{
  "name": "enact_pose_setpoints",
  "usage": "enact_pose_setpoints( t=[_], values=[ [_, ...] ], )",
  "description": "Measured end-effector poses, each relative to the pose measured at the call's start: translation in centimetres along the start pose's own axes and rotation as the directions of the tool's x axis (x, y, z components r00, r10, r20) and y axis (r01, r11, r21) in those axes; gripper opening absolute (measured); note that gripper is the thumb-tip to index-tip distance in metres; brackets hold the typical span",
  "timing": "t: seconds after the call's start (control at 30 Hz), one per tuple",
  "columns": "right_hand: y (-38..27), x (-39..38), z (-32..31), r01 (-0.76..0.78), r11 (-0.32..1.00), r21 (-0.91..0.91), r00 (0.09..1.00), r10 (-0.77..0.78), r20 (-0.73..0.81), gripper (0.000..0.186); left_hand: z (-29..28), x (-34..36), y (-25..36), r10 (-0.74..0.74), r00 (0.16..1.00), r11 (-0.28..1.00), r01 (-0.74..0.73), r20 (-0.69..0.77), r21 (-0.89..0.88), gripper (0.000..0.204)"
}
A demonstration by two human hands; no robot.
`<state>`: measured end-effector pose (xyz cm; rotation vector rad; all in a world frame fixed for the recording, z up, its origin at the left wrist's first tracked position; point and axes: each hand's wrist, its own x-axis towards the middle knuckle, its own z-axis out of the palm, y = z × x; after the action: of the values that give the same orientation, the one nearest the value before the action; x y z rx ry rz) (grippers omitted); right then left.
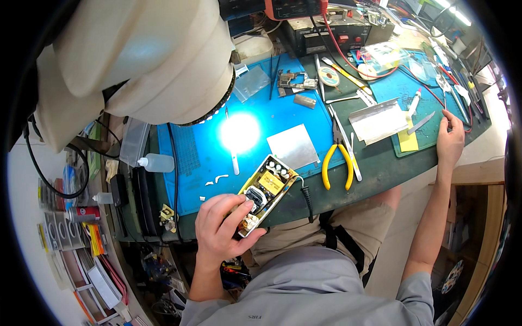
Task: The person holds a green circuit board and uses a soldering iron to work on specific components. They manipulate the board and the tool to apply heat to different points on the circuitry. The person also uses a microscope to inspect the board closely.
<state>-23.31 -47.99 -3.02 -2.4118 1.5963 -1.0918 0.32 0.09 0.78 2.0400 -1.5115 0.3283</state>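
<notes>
My left hand (220, 231) grips an opened power adapter (274, 185) at the bench's front edge, its circuit board exposed and a cable hanging from its upper end. Above it lies a square metal plate (293, 144), with yellow-handled pliers (326, 165) to the right. My right hand (450, 138) is at the right edge of the green mat (408, 150), fingers bent round something thin near a red lead and metal tools; what exactly is hidden. A knife blade (421, 122) and a bent metal sheet (370, 119) lie left of that hand.
A white microscope (141, 60) overhangs the upper left, its light shining on the blue mat (179, 190). A squeeze bottle (157, 163) stands at left. A black bench instrument (326, 35) with cables is at the back, among scattered tools. Shelves (92, 271) sit below left.
</notes>
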Motion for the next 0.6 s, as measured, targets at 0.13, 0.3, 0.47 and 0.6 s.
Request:
enact_pose_setpoints(
  t=[0.13,0.3,0.47,0.6],
  values=[
    [-0.07,-0.02,0.07,0.016,1.0,-0.012,1.0,-0.016,-0.007,0.025,0.24,-0.58,-0.35,0.012,1.0,1.0,-0.012,0.004,0.006,0.052],
    [0.12,-0.02,0.04,0.027,0.999,-0.03,0.999,-0.028,-0.016,0.025,0.33,-0.53,-0.39,0.012,1.0,1.0,-0.012,0.01,-0.001,0.051],
    [0.04,-0.03,-0.02,0.027,0.999,-0.025,0.999,-0.028,-0.022,0.024,0.19,-0.31,-0.29,0.007,1.0,1.0,-0.007,0.024,-0.004,0.05],
    [-0.06,-0.11,0.02,0.039,0.999,-0.007,0.999,-0.039,-0.028,0.023,0.17,-0.26,-0.18,-0.012,0.999,1.0,0.012,0.052,-0.012,0.051]
  ],
)
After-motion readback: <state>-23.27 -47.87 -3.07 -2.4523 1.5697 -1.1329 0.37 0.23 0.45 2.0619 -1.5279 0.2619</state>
